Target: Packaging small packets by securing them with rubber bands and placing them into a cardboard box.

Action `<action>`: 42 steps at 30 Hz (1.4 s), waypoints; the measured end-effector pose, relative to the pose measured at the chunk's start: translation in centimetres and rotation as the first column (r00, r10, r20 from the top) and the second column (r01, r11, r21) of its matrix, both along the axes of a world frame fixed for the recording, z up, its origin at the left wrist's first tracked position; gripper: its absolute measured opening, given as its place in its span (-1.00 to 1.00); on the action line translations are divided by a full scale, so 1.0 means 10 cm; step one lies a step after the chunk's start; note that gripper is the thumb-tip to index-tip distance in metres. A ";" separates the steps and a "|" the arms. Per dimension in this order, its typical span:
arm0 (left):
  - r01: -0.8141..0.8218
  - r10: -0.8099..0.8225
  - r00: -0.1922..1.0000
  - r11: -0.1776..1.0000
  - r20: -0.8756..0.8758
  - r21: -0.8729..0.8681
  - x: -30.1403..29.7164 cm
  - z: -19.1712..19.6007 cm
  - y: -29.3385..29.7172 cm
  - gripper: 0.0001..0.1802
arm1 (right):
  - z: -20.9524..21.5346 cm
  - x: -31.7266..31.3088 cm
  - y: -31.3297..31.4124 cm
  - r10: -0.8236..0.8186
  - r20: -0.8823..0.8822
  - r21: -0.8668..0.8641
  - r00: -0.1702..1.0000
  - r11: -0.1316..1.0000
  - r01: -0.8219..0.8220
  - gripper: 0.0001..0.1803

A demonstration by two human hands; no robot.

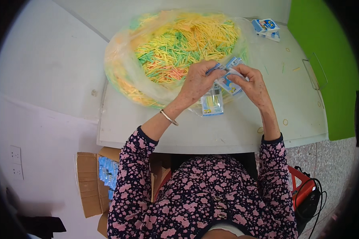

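Both hands meet over the near right edge of a large clear plastic bag of short, thin yellow, green, orange and pink sticks. My left hand is closed, thumb and fingers pinching the striped edge of a small blue-and-white plastic packet. Another such packet is pinched in my right hand, tilted and touching the left thumb. Just below them is a clear-fronted packet with yellow sticks inside; whether it hangs from my left hand or lies on the table I cannot tell.
A small stack of blue-and-white packets lies at the table's far right. Rubber bands and a few loose sticks dot the right side of the white table. Below left, an open cardboard box holds several blue packets. A green panel borders the right.
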State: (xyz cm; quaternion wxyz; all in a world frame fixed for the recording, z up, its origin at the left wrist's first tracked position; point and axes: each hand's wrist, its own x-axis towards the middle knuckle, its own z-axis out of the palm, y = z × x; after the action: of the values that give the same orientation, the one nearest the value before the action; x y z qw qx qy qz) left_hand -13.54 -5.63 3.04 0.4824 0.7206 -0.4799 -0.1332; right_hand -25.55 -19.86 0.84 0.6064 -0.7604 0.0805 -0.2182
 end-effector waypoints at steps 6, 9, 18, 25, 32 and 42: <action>-0.063 0.081 0.966 0.995 0.244 -0.080 0.01 -0.10 0.12 -0.87 | -0.01 0.00 0.12 0.051 -0.037 0.041 0.998 0.998 -0.049 -0.85; -0.054 0.072 0.955 0.996 0.288 -0.070 0.02 -0.10 0.19 -0.88 | -0.08 0.02 0.17 0.079 -0.027 0.046 0.996 0.996 -0.078 -0.85; -0.004 -0.007 0.985 0.998 0.171 0.063 0.22 -0.09 0.30 -0.85 | -0.17 0.08 0.18 0.138 -0.028 0.044 0.990 0.990 -0.137 -0.82; -0.284 -0.094 0.670 0.884 0.736 0.372 1.44 -0.16 1.00 -0.71 | -0.18 0.05 0.11 0.033 0.004 0.109 0.999 0.994 -0.033 -0.80; -0.416 -0.326 0.627 0.628 0.708 0.658 1.45 -0.19 1.17 -0.50 | -0.23 0.07 0.11 0.035 -0.008 0.133 0.999 0.991 -0.034 -0.79; -0.492 -0.362 0.292 0.737 0.885 0.464 1.46 -0.51 1.09 -0.78 | -0.25 0.06 0.10 0.016 -0.014 0.116 1.000 0.993 -0.015 -0.80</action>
State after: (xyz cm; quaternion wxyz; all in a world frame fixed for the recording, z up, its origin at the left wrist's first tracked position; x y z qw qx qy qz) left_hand 1.02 5.24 -2.11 -0.1912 0.7922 -0.5507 0.1808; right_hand -24.95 -18.86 -1.61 0.6505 -0.7262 0.0915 -0.2028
